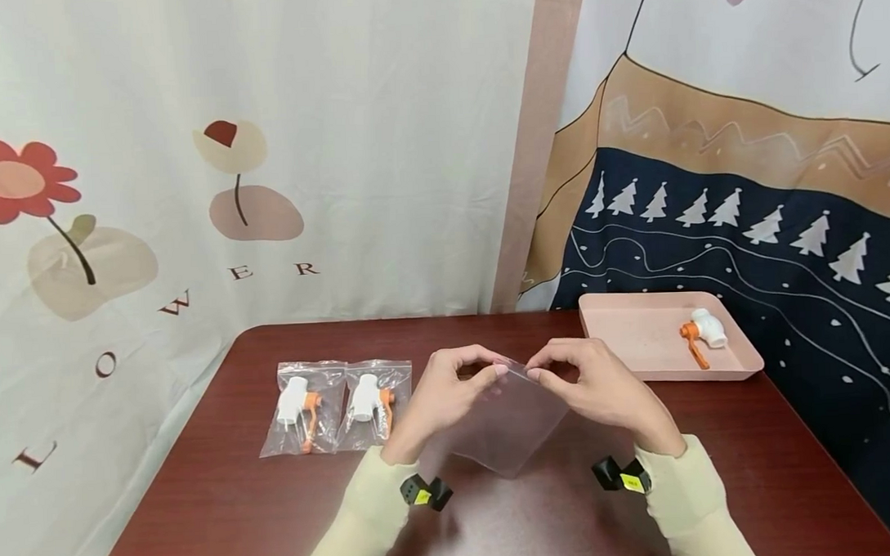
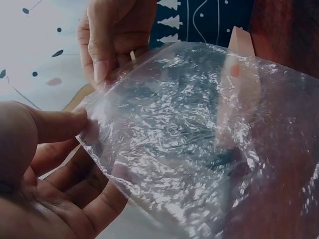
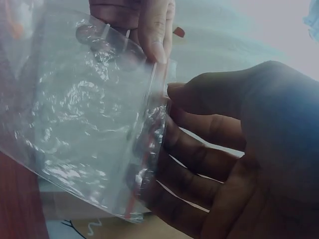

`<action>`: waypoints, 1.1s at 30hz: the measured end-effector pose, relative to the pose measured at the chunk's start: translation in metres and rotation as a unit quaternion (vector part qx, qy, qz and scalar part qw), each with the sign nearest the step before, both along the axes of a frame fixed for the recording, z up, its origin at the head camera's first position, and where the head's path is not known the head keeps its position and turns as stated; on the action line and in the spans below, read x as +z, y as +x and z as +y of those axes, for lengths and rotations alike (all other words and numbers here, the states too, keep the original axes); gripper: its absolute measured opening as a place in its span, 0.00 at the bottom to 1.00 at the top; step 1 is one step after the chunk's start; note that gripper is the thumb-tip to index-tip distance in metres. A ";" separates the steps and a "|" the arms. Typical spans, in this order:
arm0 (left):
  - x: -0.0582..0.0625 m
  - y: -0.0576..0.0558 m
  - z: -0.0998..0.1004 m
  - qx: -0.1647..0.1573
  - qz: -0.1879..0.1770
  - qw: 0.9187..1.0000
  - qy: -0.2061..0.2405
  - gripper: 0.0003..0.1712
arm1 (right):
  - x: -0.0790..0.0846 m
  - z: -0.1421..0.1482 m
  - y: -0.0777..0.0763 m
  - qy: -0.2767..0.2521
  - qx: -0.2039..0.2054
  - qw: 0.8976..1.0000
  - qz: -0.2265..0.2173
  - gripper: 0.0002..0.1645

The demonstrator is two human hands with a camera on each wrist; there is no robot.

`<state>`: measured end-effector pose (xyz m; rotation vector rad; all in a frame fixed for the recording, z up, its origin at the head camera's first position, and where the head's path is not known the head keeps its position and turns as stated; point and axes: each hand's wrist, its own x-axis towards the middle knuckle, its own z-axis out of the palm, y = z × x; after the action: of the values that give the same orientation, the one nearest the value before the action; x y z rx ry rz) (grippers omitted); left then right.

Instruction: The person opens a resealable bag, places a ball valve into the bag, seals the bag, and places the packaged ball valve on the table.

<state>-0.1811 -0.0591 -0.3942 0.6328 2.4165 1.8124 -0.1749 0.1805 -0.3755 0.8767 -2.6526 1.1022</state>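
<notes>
A clear zip-lock bag (image 1: pixel 512 427) hangs between both hands above the table, with nothing inside it. My left hand (image 1: pixel 452 392) pinches its top edge between thumb and fingers. Close beside it, my right hand (image 1: pixel 596 379) pinches the same edge. Seen from the left wrist, the crinkled plastic bag (image 2: pixel 174 134) spreads away from the left thumb (image 2: pixel 60 124). The right wrist view shows the bag's zip strip (image 3: pixel 149 134) by the right thumb and fingertips.
Left of the hands lie two filled clear bags (image 1: pixel 302 410) (image 1: pixel 376 405), each with a white valve and orange handle. A pink tray (image 1: pixel 632 357) at the back right holds another white valve (image 1: pixel 708 328) with an orange handle. Patterned curtains hang behind the brown table (image 1: pixel 224 482).
</notes>
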 end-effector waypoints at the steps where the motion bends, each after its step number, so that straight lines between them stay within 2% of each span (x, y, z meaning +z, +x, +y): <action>1: 0.001 0.001 0.000 -0.001 0.002 1.000 -0.001 0.06 | -0.001 0.000 0.000 0.002 0.004 1.000 -0.001 0.06; 7: 0.002 0.001 -0.001 -0.003 0.008 1.000 0.007 0.05 | -0.002 -0.001 -0.001 0.017 0.023 1.000 -0.009 0.07; 12: 0.000 -0.001 0.000 0.007 0.010 1.000 0.008 0.06 | -0.002 -0.002 -0.002 0.029 0.022 0.999 -0.002 0.06; 19: -0.006 -0.001 0.002 0.030 0.023 0.999 0.029 0.05 | -0.003 -0.002 -0.001 0.002 0.007 1.000 -0.027 0.05; 24: -0.008 0.000 0.005 0.084 0.065 0.994 0.016 0.06 | -0.003 -0.003 -0.001 -0.021 -0.017 0.999 -0.038 0.04; 30: -0.007 0.004 0.007 0.187 0.128 0.973 -0.031 0.10 | -0.005 -0.006 -0.002 -0.037 -0.051 0.997 -0.051 0.06; 31: -0.007 0.005 0.007 0.196 0.129 0.971 -0.034 0.09 | -0.005 -0.006 -0.003 -0.039 -0.057 0.996 -0.053 0.06; 33: -0.005 0.007 0.009 0.189 0.120 0.974 -0.035 0.09 | -0.006 -0.007 -0.002 -0.048 -0.067 0.995 -0.056 0.07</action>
<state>-0.1736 -0.0504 -0.3996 0.4271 2.9168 1.8572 -0.1774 0.1730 -0.3814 0.6268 -2.6756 1.2667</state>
